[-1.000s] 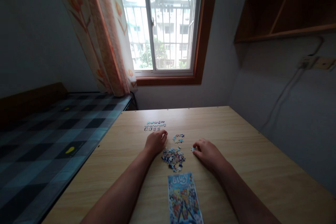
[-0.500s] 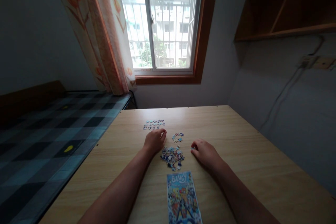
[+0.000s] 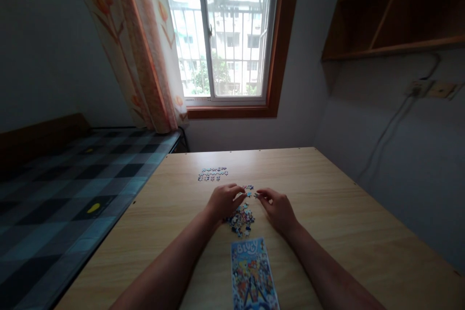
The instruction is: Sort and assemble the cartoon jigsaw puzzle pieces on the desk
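My right hand pinches a small puzzle piece between thumb and fingertips, just right of a small cluster of joined puzzle pieces. From the left, my left hand closes thumb and forefinger over the cluster's left side and partly hides it. Below the fingers lies a heap of loose puzzle pieces, its left edge covered by my left hand. Nearer to me, a printed picture sheet with "Bluey" lettering lies flat on the wooden table.
Several short rows of puzzle pieces lie farther back on the table, to the left. A bed with a checked cover stands along the left side. Behind the table are a window and a curtain; a shelf hangs at upper right.
My left hand has moved right, from beside the rows to the joined cluster. My right hand has moved left and slightly away from me, bringing its piece near the cluster.
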The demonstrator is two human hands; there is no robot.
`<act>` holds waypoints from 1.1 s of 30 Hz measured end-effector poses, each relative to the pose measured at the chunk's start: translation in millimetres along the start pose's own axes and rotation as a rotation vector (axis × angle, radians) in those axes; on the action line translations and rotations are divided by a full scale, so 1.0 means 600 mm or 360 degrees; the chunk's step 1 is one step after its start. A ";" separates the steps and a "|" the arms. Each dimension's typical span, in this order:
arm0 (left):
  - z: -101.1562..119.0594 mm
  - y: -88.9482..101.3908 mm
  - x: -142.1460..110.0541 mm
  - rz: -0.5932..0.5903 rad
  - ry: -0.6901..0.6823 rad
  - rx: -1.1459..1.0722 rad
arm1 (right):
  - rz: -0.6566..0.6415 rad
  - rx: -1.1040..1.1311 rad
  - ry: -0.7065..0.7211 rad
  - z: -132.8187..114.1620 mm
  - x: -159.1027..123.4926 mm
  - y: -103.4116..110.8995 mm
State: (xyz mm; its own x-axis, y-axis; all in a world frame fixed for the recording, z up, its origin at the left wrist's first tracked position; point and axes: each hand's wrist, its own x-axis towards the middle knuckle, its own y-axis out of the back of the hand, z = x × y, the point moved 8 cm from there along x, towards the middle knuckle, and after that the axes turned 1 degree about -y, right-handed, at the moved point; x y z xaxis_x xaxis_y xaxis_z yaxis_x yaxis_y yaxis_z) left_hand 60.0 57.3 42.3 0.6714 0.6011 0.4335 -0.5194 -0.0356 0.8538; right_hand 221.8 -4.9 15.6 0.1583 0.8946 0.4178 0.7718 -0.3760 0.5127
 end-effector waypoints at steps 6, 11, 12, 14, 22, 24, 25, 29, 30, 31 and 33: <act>0.023 -0.012 0.007 -0.0071 0.0123 -0.0353 | 0.0126 0.0274 0.0056 -0.007 -0.004 -0.002; 0.015 -0.027 0.009 -0.0012 0.0166 -0.0568 | 0.0107 0.0167 0.0142 -0.017 -0.004 -0.001; 0.007 -0.030 0.009 -0.0003 0.0201 -0.0594 | 0.0125 0.0119 0.0207 -0.023 -0.004 0.002; -0.021 -0.031 0.008 0.0027 0.0334 -0.0588 | 0.0177 0.0021 0.0353 -0.035 -0.005 0.008; -0.141 0.016 -0.019 0.0029 0.1000 0.0150 | 0.0350 -0.0175 0.0442 -0.024 0.002 0.025; -0.143 0.020 -0.024 -0.0020 0.1054 0.0302 | 0.0330 -0.0177 0.0442 -0.023 0.002 0.022; -0.142 0.021 -0.026 -0.0041 0.1070 0.0356 | 0.0319 -0.0178 0.0445 -0.023 0.002 0.022; -0.128 0.022 -0.029 -0.0089 0.1092 0.0449 | 0.0315 -0.0173 0.0443 -0.025 0.000 0.023; -0.123 0.022 -0.029 -0.0093 0.1078 0.0466 | 0.0313 -0.0171 0.0438 -0.025 0.001 0.023; -0.118 0.022 -0.028 -0.0101 0.1051 0.0483 | 0.0309 -0.0169 0.0431 -0.025 0.001 0.024; -0.110 0.020 -0.025 -0.0133 0.0977 0.0520 | 0.0292 -0.0167 0.0422 -0.025 0.002 0.023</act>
State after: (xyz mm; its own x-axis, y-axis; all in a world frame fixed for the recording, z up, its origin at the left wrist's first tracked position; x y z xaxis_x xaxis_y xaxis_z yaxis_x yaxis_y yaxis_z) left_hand 9.1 100.4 27.2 0.2323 0.9512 0.2033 -0.2289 -0.1497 0.9619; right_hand 223.4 -12.6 34.2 0.1124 0.7211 0.6836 0.6754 -0.5601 0.4797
